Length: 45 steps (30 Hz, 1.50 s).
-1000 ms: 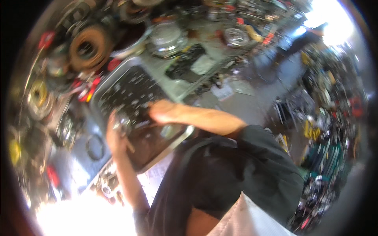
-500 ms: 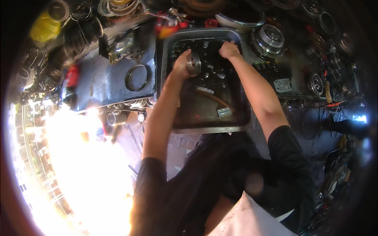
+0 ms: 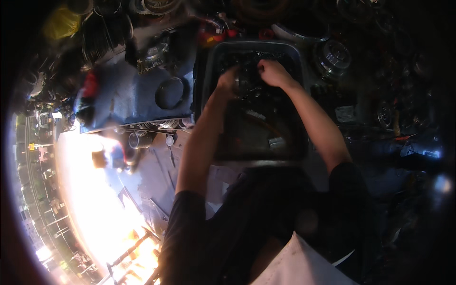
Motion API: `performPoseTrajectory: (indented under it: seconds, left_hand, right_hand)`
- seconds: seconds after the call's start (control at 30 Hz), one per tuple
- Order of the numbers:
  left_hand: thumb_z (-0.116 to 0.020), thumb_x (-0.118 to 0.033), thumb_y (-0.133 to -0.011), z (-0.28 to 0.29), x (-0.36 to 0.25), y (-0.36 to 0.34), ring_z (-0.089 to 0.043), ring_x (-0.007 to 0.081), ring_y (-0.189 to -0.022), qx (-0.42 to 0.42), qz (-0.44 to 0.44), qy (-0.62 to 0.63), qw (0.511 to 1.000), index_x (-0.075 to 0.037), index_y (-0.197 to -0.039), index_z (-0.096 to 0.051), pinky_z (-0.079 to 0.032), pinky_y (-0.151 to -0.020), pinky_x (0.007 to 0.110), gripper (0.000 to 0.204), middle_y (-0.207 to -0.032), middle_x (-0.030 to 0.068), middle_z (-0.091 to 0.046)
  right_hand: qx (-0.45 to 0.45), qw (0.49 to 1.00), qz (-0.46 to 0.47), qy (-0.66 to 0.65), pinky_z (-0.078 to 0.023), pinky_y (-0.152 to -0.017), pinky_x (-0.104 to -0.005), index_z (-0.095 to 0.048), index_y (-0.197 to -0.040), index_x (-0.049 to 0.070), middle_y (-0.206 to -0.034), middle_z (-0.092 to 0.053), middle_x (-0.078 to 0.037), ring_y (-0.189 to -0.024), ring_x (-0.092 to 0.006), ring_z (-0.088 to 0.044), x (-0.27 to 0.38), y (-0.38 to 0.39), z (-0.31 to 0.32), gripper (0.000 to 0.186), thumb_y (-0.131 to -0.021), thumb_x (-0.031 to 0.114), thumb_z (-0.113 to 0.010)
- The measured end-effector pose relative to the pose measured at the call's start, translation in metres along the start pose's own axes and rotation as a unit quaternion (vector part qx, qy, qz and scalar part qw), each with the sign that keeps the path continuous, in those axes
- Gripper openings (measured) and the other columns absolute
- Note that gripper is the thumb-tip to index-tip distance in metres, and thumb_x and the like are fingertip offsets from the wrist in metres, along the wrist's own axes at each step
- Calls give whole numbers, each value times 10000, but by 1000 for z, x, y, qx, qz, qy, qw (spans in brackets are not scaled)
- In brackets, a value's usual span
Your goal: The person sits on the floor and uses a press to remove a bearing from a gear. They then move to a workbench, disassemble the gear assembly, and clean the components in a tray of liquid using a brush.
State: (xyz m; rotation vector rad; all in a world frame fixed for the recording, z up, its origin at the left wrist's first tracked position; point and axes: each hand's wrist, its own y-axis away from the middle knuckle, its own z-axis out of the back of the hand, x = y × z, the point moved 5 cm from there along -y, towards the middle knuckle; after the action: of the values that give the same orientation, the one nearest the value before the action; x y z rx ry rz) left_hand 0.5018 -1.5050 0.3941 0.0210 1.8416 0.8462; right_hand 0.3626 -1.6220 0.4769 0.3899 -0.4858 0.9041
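Observation:
Both my arms reach over a deep black tray (image 3: 259,43) with dark, wet-looking contents. My left hand (image 3: 228,78), smeared by motion, is closed on a round metal ring-shaped part (image 3: 241,82) above the tray's left side. To its right my right hand (image 3: 274,73) is curled into a fist over the far part of the tray; whatever it may hold is hidden. Nearer to me in the tray lies a brush with pale bristles (image 3: 256,115) and a brown handle (image 3: 271,126). Beside the handle's end sits a small metal piece (image 3: 275,142).
Left of the tray, a metal bench top (image 3: 128,102) carries a dark ring (image 3: 170,92) and a machine part (image 3: 154,54). A round metal drum (image 3: 335,56) and a flat metal plate (image 3: 346,113) lie to the right. A yellow bag (image 3: 62,23) is at far left.
My right hand has come inward and nearer, toward the left hand. The left hand still has the metal ring, now blurred. The picture has darkened and the view has shifted slightly.

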Motion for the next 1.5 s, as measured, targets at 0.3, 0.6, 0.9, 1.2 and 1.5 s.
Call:
performPoseTrajectory:
  seconds: [0.3, 0.6, 0.9, 1.2, 1.5]
  left_hand:
    - [-683, -478, -937, -26, -63, 63, -693, 274, -1160, -120, -202, -289, 928, -79, -1425, -603, -543, -1003, 366, 636, -1272, 152, -709]
    - [-476, -374, -1069, -16, -57, 61, -677, 324, -1103, 122, -126, 323, 930, -1, -1234, -619, -575, -956, 465, 432, -1178, 163, -689]
    - [-492, -485, -1057, -17, -61, 76, -651, 398, -1158, 131, -112, 325, 930, 17, -1309, -584, -533, -1007, 533, 570, -1246, 259, -652]
    - [-405, -414, -1102, -14, -49, 64, -651, 364, -1162, 150, -105, 304, 935, -5, -1328, -561, -544, -1022, 502, 493, -1255, 215, -647]
    - [-432, -418, -1086, -36, -55, 84, -724, 256, -966, 242, -130, 315, 908, -31, -1214, -637, -608, -855, 377, 456, -1099, 155, -717]
  right_hand:
    - [291, 943, -108, 120, -602, -769, -452, -779, -908, 40, -862, -769, -140, -822, -310, -761, -10, 104, -69, 254, -897, 223, -603]
    - [99, 985, -21, 140, -589, -815, -484, -752, -1013, 18, -932, -750, -169, -893, -372, -730, 28, 126, -24, 352, -889, 338, -677]
    - [-96, 993, 66, 21, -595, -826, -441, -680, -1204, 64, -1038, -742, -166, -922, -347, -731, -17, 133, -31, 342, -891, 197, -706]
    - [-225, 925, 139, -273, -632, -830, -349, -746, -1177, 112, -1099, -770, -79, -930, -269, -766, 10, 108, 37, 314, -867, 79, -780]
    - [-222, 891, 387, -87, -637, -852, -351, -741, -1180, 127, -1190, -749, -59, -1034, -269, -747, 74, 78, 77, 293, -890, 116, -781]
